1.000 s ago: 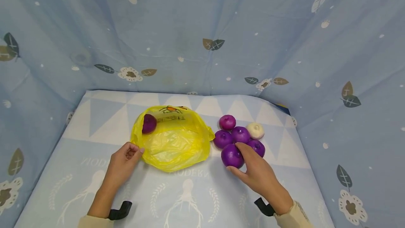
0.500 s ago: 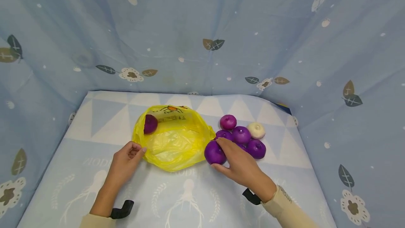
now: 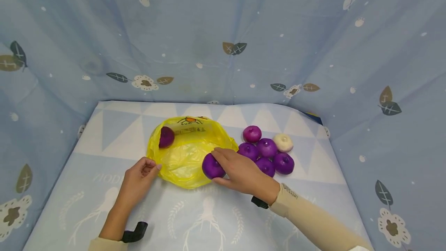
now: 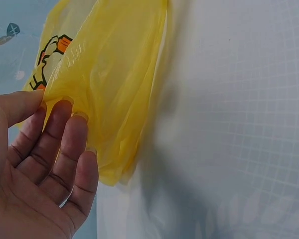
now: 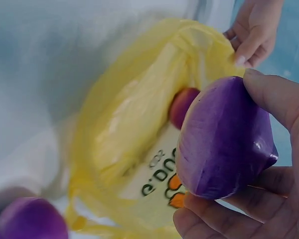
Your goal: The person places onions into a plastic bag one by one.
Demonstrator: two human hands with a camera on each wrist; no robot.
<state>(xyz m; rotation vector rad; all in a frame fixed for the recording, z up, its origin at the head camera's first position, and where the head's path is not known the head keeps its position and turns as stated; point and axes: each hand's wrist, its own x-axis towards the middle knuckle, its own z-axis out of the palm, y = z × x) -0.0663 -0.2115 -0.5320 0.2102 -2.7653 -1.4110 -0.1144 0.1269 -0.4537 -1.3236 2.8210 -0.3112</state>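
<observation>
Onion (image 3: 211, 167) in R hand (image 3: 240, 171), btwn thumb & fingers, which curve round it, spread to its width. It sits at fingertip end, L of palm; head view has it overlapping R part of bag (image 3: 179, 165), can't tell if touching. L hand (image 3: 139, 177) pinches bag's near L rim, thumb to index. 1 bagged onion (image 3: 166, 137) at L. R of bag: 5 purple onions (image 3: 266, 148) + 1 white onion (image 3: 283, 142), clustered on table (image 3: 156, 208).

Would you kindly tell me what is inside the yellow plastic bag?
One purple onion shows inside the yellow plastic bag, its left side covered by the bag's wall. The right hand and its held onion hide part of the interior.
</observation>
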